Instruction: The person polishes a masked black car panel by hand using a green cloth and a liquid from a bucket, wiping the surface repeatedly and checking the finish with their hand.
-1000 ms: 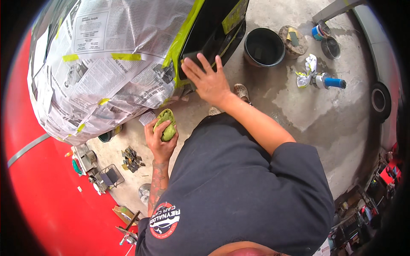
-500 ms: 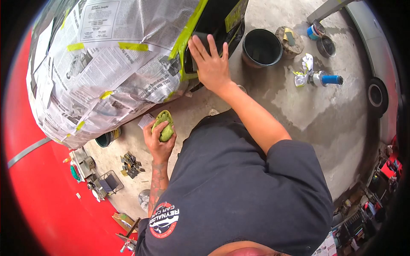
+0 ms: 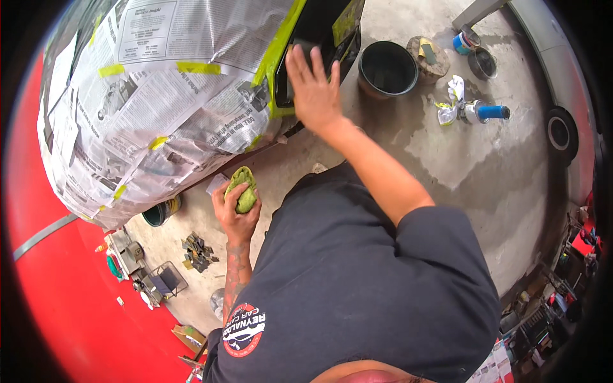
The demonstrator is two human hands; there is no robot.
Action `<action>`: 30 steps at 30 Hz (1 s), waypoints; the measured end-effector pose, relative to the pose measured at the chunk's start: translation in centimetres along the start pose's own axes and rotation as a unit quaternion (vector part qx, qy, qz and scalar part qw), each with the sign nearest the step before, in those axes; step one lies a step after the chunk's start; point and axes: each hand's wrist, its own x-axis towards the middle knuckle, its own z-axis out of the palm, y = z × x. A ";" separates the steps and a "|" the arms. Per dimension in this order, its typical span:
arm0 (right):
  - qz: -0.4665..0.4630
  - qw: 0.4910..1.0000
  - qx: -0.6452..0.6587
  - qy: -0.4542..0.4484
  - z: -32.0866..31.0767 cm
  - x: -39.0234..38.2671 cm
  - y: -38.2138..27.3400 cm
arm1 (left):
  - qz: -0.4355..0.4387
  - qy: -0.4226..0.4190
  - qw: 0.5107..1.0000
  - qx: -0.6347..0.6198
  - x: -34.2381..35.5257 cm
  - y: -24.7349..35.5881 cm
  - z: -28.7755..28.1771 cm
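Note:
My left hand (image 3: 236, 207) is closed round a damp-looking green sponge (image 3: 244, 191), held in front of my body. A small pale, paper-like piece (image 3: 218, 184) shows beside its fingers; whether I hold it is unclear. Up ahead, my right hand (image 3: 317, 99) lies flat with fingers stretched on a glossy black panel (image 3: 319, 24). By its fingertips is a dark grey patch (image 3: 305, 47), perhaps a thin sheet partly under the fingers. Yellow-green masking tape (image 3: 276, 54) edges the panel. Newspaper (image 3: 172, 115) covers the vehicle surface to the left.
A black bucket (image 3: 388, 69) stands right of the panel, near a round block (image 3: 429, 60) bearing small sheets. Farther right are a blue-handled tool (image 3: 485, 112) and a crumpled white cloth (image 3: 452, 102). Dark scraps (image 3: 199, 251) and another bucket (image 3: 161, 210) are at lower left.
My right hand has shifted slightly left and up on the panel, and more of the dark grey patch shows. The left hand still holds the sponge. The view has tilted slightly.

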 end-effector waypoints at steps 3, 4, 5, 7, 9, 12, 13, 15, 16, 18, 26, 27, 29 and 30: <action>-0.052 0.997 0.044 -0.026 0.6 -4.2 -1.9 | 0.009 0.002 1.000 0.000 0.3 -0.3 0.4; -0.067 0.997 0.018 -0.017 1.0 -4.5 -1.5 | 0.015 0.002 1.000 -0.002 0.4 -0.4 0.5; -0.082 0.997 -0.008 -0.009 1.3 -4.7 -1.2 | 0.018 0.000 1.000 -0.002 0.6 -0.4 0.6; -0.066 0.998 -0.020 0.007 1.3 -2.8 -0.5 | 0.024 -0.008 1.000 -0.010 0.8 -0.3 0.6; -0.029 0.999 -0.040 0.001 0.2 0.1 0.3 | 0.029 -0.007 1.000 -0.010 1.1 -0.3 0.5; -0.006 1.000 -0.012 -0.005 0.2 -0.2 -0.3 | 0.033 -0.004 0.999 -0.007 1.0 -0.4 0.2; -0.005 1.000 0.013 -0.010 0.4 -1.5 -1.1 | 0.033 -0.001 0.999 -0.005 1.1 -0.5 0.3; -0.003 0.999 0.039 -0.015 1.1 -2.8 -1.4 | 0.030 -0.004 1.000 -0.004 1.0 -0.6 0.5; -0.029 0.999 0.020 -0.003 1.3 -3.3 -1.2 | 0.025 -0.008 1.000 -0.003 0.9 -0.6 0.4; -0.058 0.998 -0.017 0.002 1.2 -2.8 -0.7 | 0.026 -0.014 1.000 0.001 0.8 -0.5 0.2; -0.014 1.000 0.018 -0.017 1.8 -3.8 -1.8 | 0.035 -0.016 0.999 0.004 1.0 -0.3 0.3; -0.012 1.000 0.019 -0.017 2.0 -4.3 -1.6 | 0.030 -0.018 0.999 0.003 1.0 -0.3 0.3; -0.067 0.998 -0.020 -0.008 2.5 -5.3 -1.0 | 0.026 -0.023 0.999 0.002 1.0 -0.2 0.4; -0.070 0.997 -0.040 -0.001 2.5 -4.5 -0.5 | 0.029 -0.027 0.999 0.004 0.9 -0.3 0.4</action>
